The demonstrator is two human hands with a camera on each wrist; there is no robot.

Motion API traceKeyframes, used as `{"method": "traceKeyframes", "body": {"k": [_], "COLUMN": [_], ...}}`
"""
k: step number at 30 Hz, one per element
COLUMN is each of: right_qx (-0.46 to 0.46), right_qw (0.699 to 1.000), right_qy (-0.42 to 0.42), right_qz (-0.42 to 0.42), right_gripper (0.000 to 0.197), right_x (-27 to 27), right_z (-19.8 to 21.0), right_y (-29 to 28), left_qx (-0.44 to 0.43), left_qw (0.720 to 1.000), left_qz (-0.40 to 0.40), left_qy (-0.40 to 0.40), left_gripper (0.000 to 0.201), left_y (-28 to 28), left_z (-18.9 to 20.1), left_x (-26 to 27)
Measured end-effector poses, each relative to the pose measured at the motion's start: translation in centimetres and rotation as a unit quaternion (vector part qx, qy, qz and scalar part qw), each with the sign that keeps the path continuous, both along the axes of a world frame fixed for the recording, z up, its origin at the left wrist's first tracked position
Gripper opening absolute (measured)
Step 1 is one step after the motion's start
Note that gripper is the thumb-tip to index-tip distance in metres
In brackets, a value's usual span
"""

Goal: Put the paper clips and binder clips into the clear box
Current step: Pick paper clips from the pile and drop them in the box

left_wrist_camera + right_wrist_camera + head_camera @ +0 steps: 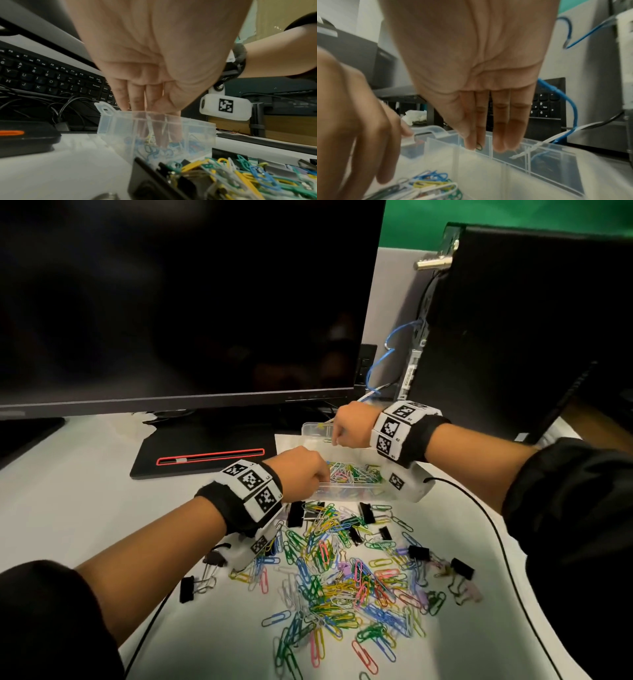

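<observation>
White desk surface (pixel 85 508), with a dark monitor (pixel 178 302) behind and a black computer tower (pixel 513 330) at right, from which a blue cable (pixel 380 361) hangs. Clear box (pixel 346 491): open, divided into compartments, set beyond the loose pile; its near compartment holds coloured paper clips (pixel 352 472).

Loose paper clips (pixel 342 587) lie scattered on the desk in front of the box, mixed with black binder clips (pixel 368 513) near the box wall and at both edges of the pile.

My left hand (pixel 301 470) reaches over the box's near left rim; in the left wrist view its fingers (pixel 137 97) point straight down into the box, seen through the clear wall among the clips. Whether they pinch a clip I cannot tell.

My right hand (pixel 352 424) hangs over the far compartments; in the right wrist view its fingers (pixel 500 121) extend downward, close together, tips just above a divider, with a small dark green clip (pixel 479 147) at the fingertips. Whether that clip is pinched or only touching I cannot tell.

A black keyboard (pixel 42 75) lies behind the box.
</observation>
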State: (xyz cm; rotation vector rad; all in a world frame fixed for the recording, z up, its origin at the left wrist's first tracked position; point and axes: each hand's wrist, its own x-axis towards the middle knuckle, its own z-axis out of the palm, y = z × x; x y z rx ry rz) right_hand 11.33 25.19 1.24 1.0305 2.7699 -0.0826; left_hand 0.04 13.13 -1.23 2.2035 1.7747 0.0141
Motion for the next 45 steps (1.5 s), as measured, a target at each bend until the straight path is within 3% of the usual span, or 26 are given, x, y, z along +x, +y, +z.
{"method": "traceKeyframes", "body": {"k": [3, 7, 10, 15, 21, 25, 28, 30, 33, 38, 45], "right_qx": [0.014, -0.032, -0.041, -0.073, -0.122, -0.105, -0.109, -0.108, -0.12, -0.135, -0.139], "right_qw": [0.997, 0.998, 0.999, 0.994, 0.992, 0.994, 0.994, 0.994, 0.992, 0.989, 0.987], "right_qy": [0.076, 0.053, 0.034, 0.085, 0.028, -0.008, -0.012, -0.011, 0.009, 0.057, 0.079], "right_qz": [-0.012, -0.012, 0.002, 0.018, 0.015, -0.01, -0.025, -0.02, -0.024, -0.027, -0.017], "right_gripper": [0.021, 0.019, 0.02, 0.018, 0.043, 0.067, 0.072, 0.073, 0.071, 0.058, 0.035], "right_x": [2.5, 4.8, 5.9, 8.2, 10.7, 11.7, 12.2, 12.3, 12.3, 11.8, 10.8], "right_z": [1.2, 1.9, 2.1, 2.4, 0.1, -1.5, -2.3, -2.6, -3.2, -3.9, -3.7], "right_y": [-1.2, -3.8, -6.3, -11.1, -17.0, -18.9, -19.7, -20.1, -20.2, -20.7, -21.0], "left_qx": [-0.029, -0.051, -0.03, 0.018, -0.07, -0.1, -0.106, -0.119, -0.125, -0.078, -0.053], "left_qw": [0.999, 0.998, 0.999, 0.999, 0.996, 0.994, 0.993, 0.992, 0.992, 0.997, 0.998], "left_qz": [0.002, 0.004, 0.024, 0.007, -0.046, -0.028, -0.021, -0.019, -0.017, 0.005, -0.014], "left_qy": [0.018, 0.039, 0.008, -0.047, 0.008, 0.022, 0.04, 0.043, 0.03, -0.016, 0.001], "left_gripper": [0.036, 0.038, 0.041, 0.037, 0.037, 0.061, 0.086, 0.093, 0.087, 0.058, 0.037], "left_y": [-0.8, -1.7, -2.8, -6.4, -11.2, -13.0, -13.6, -13.9, -14.2, -14.5, -13.9], "left_z": [0.5, 1.3, 2.0, 3.2, 1.6, 0.4, -0.3, -0.5, -0.8, -1.3, -1.1], "left_x": [0.3, 0.6, 0.5, 0.7, 2.3, 3.6, 4.0, 4.2, 4.3, 5.1, 5.9]}}
